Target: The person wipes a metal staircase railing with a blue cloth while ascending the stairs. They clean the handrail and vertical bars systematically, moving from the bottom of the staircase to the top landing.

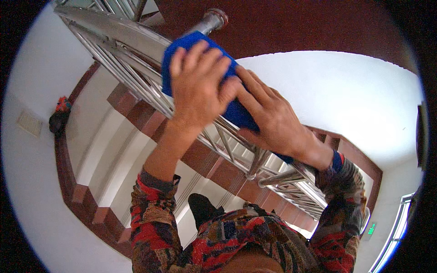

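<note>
A blue cloth (240, 112) is draped over the broad handrail (112, 25) of a stainless steel stair railing. My left hand (199, 88) lies across the cloth's upper part, with its fingers spread over the rail's top and its outline blurred. Lower along the rail, my right hand (276, 119) grips the cloth from the other side. The thumb of my left hand meets the fingers of my right hand. Underneath the cloth the handrail is hidden.
Pale steps (112, 160) with reddish-brown edging run below me on the left. A dark object with a colourful top (59, 116) is by the left wall. Metal balusters (222, 143) slant under the rail. A green lit sign (371, 228) hangs near a window (392, 235) at right.
</note>
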Available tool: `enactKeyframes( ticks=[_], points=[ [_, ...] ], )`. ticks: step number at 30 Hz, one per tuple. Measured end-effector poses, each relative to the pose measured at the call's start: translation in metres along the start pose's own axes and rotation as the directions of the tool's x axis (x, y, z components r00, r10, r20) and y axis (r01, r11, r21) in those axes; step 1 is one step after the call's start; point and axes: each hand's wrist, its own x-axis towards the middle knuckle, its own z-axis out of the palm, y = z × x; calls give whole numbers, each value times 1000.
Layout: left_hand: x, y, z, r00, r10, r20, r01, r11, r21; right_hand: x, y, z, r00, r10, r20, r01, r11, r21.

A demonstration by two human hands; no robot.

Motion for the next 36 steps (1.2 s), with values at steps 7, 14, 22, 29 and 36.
enactKeyframes(
  ticks=[7,14,22,29,36],
  points=[
    [9,-82,-13,993,-104,-56,112,979,173,81,-9,30,978,-76,-196,80,997,12],
    [5,-63,-18,986,-162,35,154,973,174,74,-7,23,991,-56,-121,62,997,47],
    [35,-71,-21,969,-80,233,28,976,217,88,36,37,987,-91,-134,146,857,494],
    [57,-77,-12,888,-365,279,356,931,87,93,45,38,968,-57,-246,172,862,477],
    [58,-90,-36,833,-390,393,230,889,395,87,50,34,891,401,212,-344,294,892]
  ],
)
